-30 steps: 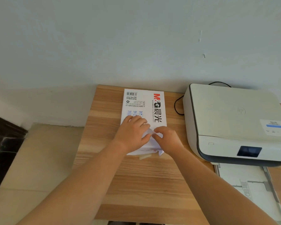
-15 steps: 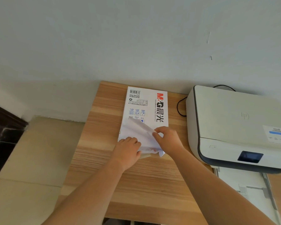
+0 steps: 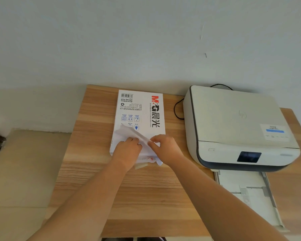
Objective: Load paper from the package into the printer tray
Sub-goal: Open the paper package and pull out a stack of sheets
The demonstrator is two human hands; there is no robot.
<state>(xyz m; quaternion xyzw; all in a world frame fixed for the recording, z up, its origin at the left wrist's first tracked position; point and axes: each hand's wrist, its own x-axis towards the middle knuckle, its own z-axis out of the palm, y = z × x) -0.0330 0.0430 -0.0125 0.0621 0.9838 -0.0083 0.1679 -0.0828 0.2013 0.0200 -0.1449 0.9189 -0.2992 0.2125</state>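
Note:
A white paper package (image 3: 142, 110) with red and black print lies flat on the wooden table (image 3: 94, 171), left of the printer. Its near-end wrapper flap (image 3: 129, 132) is torn loose and folded back over the top. My left hand (image 3: 127, 150) sits on the near end with its fingers curled on the crumpled wrapper. My right hand (image 3: 165, 148) pinches the flap's edge just to the right. The white printer (image 3: 233, 124) stands at the right, and its paper tray (image 3: 245, 193) is pulled out toward me. The sheets inside the package are hidden.
A black cable (image 3: 178, 110) loops between the package and the printer. The table's left edge drops to a tiled floor (image 3: 24, 171). A pale wall (image 3: 146, 40) stands right behind the table.
The wrapper flap at the near end has been torn up and folded back. My left hand slid from the top of the package to its near edge, then back onto the crumpled wrapper.

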